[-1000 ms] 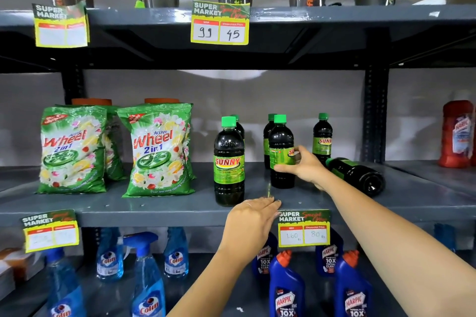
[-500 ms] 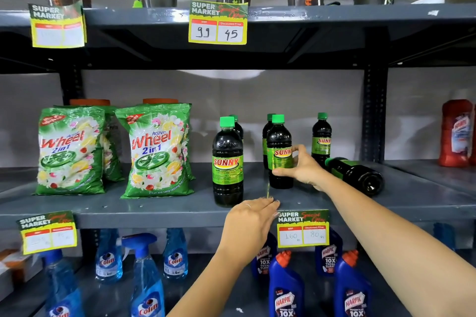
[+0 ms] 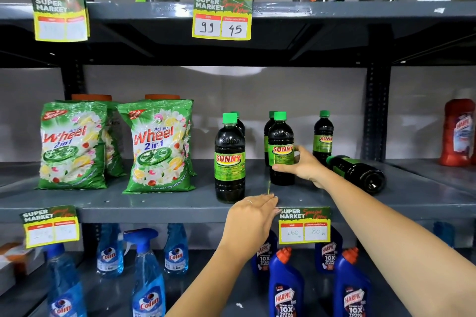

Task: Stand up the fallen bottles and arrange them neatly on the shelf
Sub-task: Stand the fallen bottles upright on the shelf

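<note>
R hand (image 3: 302,166) clamped on upright Sunny bottle (image 3: 280,148), mid shelf (image 3: 154,201).
I see L hand (image 3: 253,216) flat, fingers together, on shelf edge at 6 o'clock; fallen bottle (image 3: 358,174) lies at 3 o'clock of R hand.

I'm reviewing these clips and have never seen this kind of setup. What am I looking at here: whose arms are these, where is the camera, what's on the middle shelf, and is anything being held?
There is no machine: a person works with bare hands, and one wide-angle camera on their head looks forward and down, so both arms reach in from below.

The right hand grips an upright Sunny bottle around its label. The left hand lies flat on the front edge of the middle shelf, holding nothing.

On that shelf stand more dark Sunny bottles with green caps, such as the front bottle, and Wheel detergent bags to the left. One fallen bottle lies on its side behind the right wrist.
</note>
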The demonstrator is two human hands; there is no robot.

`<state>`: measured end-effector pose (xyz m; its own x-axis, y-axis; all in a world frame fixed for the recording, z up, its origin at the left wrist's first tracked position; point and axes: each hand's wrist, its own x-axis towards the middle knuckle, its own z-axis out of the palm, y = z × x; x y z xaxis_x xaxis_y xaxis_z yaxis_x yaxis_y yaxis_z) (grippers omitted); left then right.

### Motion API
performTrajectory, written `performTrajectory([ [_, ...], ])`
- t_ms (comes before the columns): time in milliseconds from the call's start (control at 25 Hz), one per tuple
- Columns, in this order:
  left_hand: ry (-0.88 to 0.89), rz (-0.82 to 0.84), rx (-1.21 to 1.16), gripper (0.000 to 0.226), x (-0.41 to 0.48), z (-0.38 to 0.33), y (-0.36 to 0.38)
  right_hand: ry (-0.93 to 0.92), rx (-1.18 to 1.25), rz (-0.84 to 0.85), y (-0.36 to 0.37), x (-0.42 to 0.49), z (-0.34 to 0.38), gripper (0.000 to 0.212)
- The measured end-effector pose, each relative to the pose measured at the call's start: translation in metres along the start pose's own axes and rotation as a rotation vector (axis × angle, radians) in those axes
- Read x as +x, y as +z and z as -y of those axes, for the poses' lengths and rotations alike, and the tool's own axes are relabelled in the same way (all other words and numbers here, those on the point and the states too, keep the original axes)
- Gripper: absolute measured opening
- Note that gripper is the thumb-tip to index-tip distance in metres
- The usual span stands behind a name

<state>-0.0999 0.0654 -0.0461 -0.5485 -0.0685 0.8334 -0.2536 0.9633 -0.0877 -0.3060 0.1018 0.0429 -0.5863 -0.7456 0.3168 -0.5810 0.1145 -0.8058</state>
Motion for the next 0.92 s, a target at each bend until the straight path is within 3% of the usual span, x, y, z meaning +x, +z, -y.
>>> performTrajectory([
  [320, -0.009, 0.016, -0.03, 0.04, 0.0, -0.002, -0.002, -0.035, -0.075, -0.007, -0.006, -0.017, 0.006, 0.08],
  [920, 0.007, -0.004, -0.01, 0.036, -0.002, -0.006, -0.004, -0.118, -0.023, -0.028, -0.009, -0.078, 0.007, 0.084],
])
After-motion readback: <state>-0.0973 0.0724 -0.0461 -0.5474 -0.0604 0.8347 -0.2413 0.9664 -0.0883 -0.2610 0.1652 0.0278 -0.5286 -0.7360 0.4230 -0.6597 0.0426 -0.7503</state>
